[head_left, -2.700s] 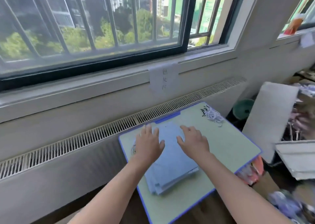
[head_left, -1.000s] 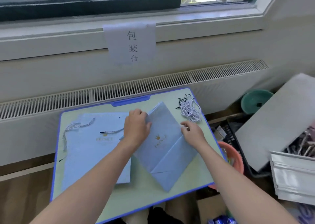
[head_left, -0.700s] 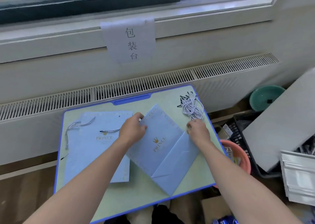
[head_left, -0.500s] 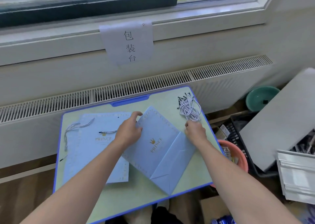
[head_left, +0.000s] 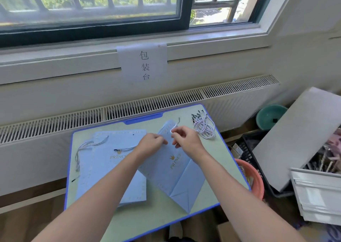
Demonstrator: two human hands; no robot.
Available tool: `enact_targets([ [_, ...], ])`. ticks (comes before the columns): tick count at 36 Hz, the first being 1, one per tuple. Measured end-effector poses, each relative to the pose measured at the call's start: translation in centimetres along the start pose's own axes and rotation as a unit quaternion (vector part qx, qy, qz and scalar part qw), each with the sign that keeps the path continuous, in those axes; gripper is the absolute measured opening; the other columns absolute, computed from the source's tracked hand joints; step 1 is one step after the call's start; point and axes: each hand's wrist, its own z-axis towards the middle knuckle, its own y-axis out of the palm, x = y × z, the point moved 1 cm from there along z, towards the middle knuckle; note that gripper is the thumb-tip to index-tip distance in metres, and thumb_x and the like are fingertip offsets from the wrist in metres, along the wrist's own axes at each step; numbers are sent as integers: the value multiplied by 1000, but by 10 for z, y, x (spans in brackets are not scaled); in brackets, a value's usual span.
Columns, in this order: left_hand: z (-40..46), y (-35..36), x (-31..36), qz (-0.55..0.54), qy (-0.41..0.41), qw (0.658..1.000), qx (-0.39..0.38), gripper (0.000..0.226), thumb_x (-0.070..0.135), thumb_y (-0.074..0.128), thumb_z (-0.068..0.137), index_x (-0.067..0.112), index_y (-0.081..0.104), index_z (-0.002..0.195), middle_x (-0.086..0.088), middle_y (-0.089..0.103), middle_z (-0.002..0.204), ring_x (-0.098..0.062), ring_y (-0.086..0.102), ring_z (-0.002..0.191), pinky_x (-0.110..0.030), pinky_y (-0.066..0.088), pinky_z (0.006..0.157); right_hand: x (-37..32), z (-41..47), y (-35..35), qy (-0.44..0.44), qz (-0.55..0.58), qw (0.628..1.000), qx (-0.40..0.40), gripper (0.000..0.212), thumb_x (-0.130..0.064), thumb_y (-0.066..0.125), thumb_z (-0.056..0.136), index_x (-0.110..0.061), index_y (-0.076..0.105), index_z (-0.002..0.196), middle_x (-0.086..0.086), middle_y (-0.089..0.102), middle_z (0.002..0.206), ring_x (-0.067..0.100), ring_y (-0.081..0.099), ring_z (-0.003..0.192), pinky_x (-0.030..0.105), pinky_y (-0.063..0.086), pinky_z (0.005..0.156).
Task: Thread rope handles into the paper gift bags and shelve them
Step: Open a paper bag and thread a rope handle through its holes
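Observation:
A flat light-blue paper gift bag [head_left: 175, 169] with gold lettering lies tilted on the small blue-edged table [head_left: 228, 160]. My left hand [head_left: 152, 144] pinches the bag's top edge. My right hand [head_left: 184, 138] pinches a white twisted rope handle [head_left: 174, 128] just above that top edge. To the left lies a stack of blue bags [head_left: 110, 168]; the top one has a rope [head_left: 86, 149] in it. A bundle of loose rope handles [head_left: 203, 127] with black tips sits at the table's far right corner.
A radiator grille [head_left: 129, 110] and a window sill with a paper sign [head_left: 144, 64] run behind the table. Right of the table are an orange basin [head_left: 252, 177], a black crate [head_left: 249, 149], a teal bowl [head_left: 269, 116] and a white board [head_left: 299, 131].
My right hand left the bag's right edge, took one rope from the bundle side and brought it to the bag's top. My left hand shifted to the bag's top edge.

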Motion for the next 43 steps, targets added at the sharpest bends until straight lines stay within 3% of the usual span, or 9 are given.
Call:
enact_targets([
  [6,-1,0,-3,-67,-6,998,19,28,23,54,88,18,68,64,3,49,61,-14,42,61,-27,33,55,16,-11,11,33,-23,998,-47,15,2,56,92,-9,65,91,1,68,77,5,57,52,19,44,51],
  [9,1,1,-5,-33,10,999,27,24,25,57,92,16,68,72,5,48,58,-10,42,56,-23,32,50,19,-12,11,50,-33,996,-65,13,1,56,92,-8,66,93,1,69,78,6,57,53,18,44,52],
  [15,5,1,-10,0,27,999,28,12,20,64,88,14,71,79,6,65,74,-9,58,72,-22,44,64,19,-9,10,107,10,993,-52,15,-4,50,96,1,64,99,10,65,82,15,59,58,19,46,51],
  [20,6,2,-7,91,69,993,25,13,20,66,88,17,69,76,9,61,75,-9,57,75,-26,45,71,13,3,11,162,69,984,-4,27,-32,51,100,-9,62,90,3,67,77,15,65,65,30,52,65],
  [27,6,2,-5,137,101,984,42,14,22,65,90,13,72,83,10,54,81,-9,53,76,-22,39,68,-2,14,14,157,68,984,49,19,-11,55,93,-12,58,74,4,63,72,14,62,63,26,49,63],
  [30,6,-1,-3,114,92,988,55,15,27,64,92,14,72,89,5,63,88,-11,57,82,-25,44,72,-6,19,12,148,97,982,74,8,-1,59,88,-9,61,87,6,64,74,14,56,57,25,51,60],
  [32,5,-4,-3,93,86,990,61,11,25,63,92,17,69,97,8,63,91,-9,56,86,-23,41,73,-9,22,9,141,94,983,69,15,1,61,86,-11,63,94,5,62,74,14,53,56,24,49,58],
  [37,1,-10,-6,60,61,994,63,24,9,52,92,25,49,110,2,55,90,-18,53,74,-30,40,62,-16,20,7,112,46,992,26,19,-5,54,91,-9,70,99,-1,62,73,14,50,58,25,46,59],
  [43,-2,-11,-5,16,37,997,63,27,11,53,91,22,42,113,-10,60,99,-25,59,80,-37,47,67,-16,13,12,84,17,996,6,17,-17,59,94,-6,72,95,0,68,79,12,54,59,27,48,63],
])
